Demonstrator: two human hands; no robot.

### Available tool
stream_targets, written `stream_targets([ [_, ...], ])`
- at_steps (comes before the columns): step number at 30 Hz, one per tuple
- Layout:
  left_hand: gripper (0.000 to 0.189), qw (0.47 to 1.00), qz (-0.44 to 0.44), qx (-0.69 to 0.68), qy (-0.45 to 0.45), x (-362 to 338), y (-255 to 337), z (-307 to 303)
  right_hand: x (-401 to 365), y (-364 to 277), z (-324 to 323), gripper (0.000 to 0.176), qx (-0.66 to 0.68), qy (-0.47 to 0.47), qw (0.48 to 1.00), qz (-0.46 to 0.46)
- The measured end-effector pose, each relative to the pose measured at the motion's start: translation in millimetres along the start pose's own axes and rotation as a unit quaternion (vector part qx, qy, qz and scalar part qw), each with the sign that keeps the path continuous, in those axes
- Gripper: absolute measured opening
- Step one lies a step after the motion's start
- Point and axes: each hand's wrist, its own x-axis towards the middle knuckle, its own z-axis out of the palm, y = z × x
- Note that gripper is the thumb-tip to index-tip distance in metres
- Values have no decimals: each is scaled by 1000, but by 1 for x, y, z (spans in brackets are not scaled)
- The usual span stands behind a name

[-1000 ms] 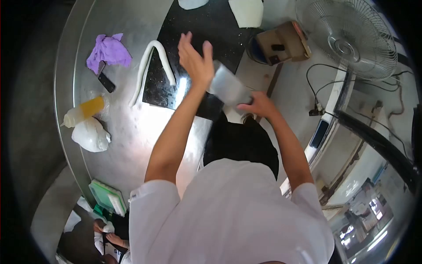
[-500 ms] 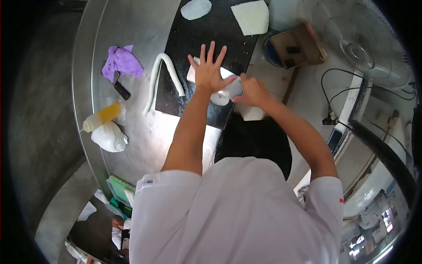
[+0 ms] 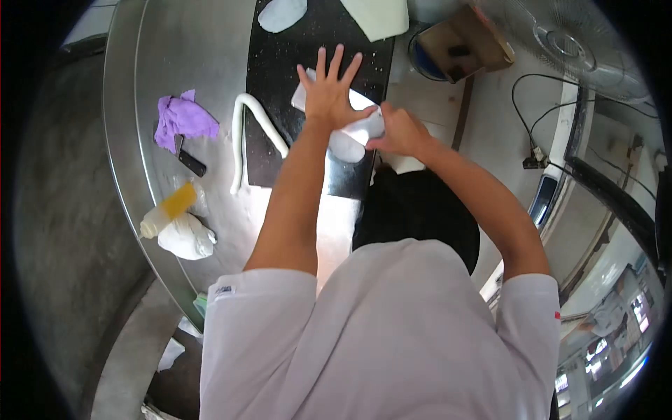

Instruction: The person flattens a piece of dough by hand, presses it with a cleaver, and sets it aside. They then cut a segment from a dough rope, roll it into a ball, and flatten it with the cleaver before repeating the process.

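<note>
My left hand [image 3: 330, 99] lies flat with fingers spread on a broad, shiny flat blade [image 3: 362, 129], which looks like a cleaver. My right hand [image 3: 399, 131] is closed around the blade's right end; its handle is hidden in the fist. A thin, round white dough disc [image 3: 348, 148] shows at the blade's near edge, on the black board [image 3: 273, 73]. To the left, a long white dough rope [image 3: 238, 140] bends over the board's edge, partly on the steel counter.
On the steel counter [image 3: 203, 42] lie a purple cloth [image 3: 183, 120], a black-handled knife [image 3: 191, 164], a bottle of yellow liquid [image 3: 170, 208] and a white bundle [image 3: 187, 236]. Dough pieces [image 3: 283, 14] [image 3: 380, 17] sit at the board's far end. A cardboard box [image 3: 465, 43] and fan [image 3: 560, 42] stand right.
The whole view has shifted, with the far things moving up. More of the dough disc shows beside the blade. Both hands keep the same grip and pose.
</note>
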Motion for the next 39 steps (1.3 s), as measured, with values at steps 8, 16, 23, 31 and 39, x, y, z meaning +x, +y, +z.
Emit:
stream_targets([
  [8,120,993,59,9,-101,-32,20,4,-61,7,51,79,50,13,998,31],
  [16,119,995,50,50,-72,-12,13,-4,-24,18,31,75,74,62,992,-81],
  [23,112,996,82,-9,-45,-46,47,22,-81,27,42,82,21,-13,999,44],
  [31,110,998,-57,19,21,-32,27,8,-18,12,-20,86,-68,-77,991,-81],
  [39,108,997,-75,21,5,-34,44,24,-11,59,-11,79,-59,-7,982,-178],
])
